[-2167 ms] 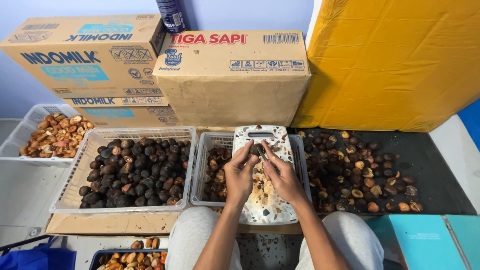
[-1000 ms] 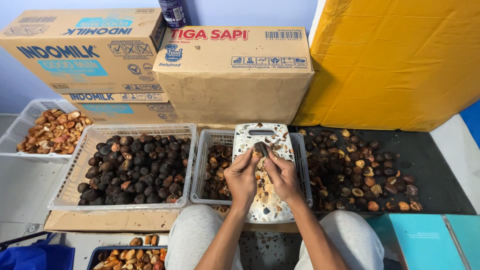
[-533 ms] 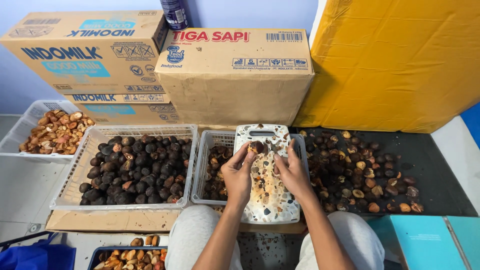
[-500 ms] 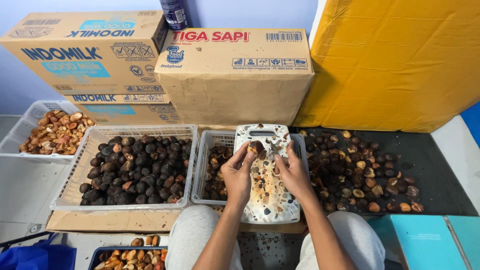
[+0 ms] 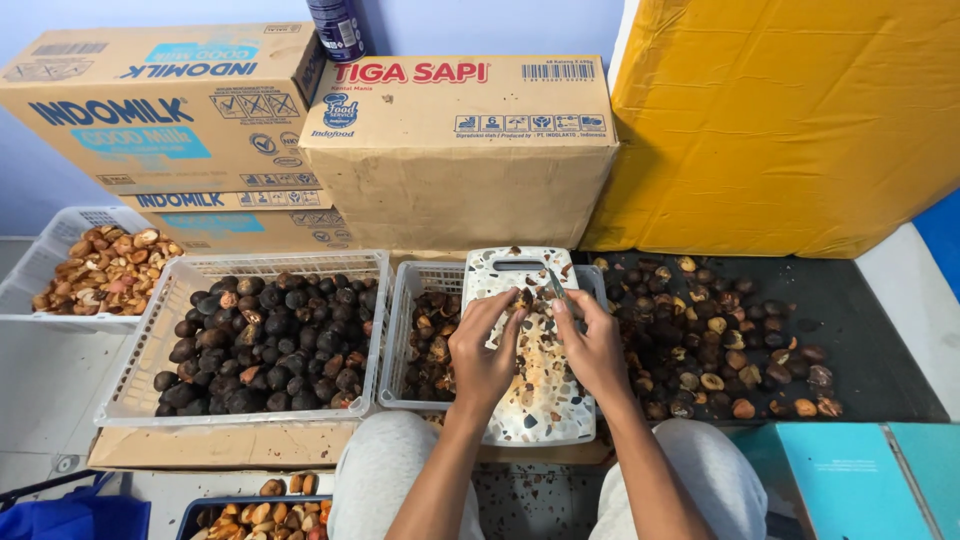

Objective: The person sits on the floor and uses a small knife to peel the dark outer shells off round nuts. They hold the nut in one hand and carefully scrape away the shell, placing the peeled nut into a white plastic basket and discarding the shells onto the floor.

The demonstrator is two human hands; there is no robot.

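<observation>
Speckled board (image 5: pixel 540 400) carries our work: left hand (image 5: pixel 485 345) now pinches a nut (image 5: pixel 521 299) near its far edge, right hand (image 5: pixel 592 340) regripping the knife (image 5: pixel 556 283).

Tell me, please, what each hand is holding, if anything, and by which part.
The left hand pinches a small dark nut at its sides; the right hand holds a small knife by its handle, hidden in the grip.

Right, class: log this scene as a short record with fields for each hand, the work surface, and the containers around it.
left hand: pinches a small brown nut on the board
right hand: holds a thin blade at the nut
board: speckled white, lying across a basket
left basket: dark nuts
far-left basket: tan pieces
mat: loose nuts
behind: cardboard boxes
</observation>
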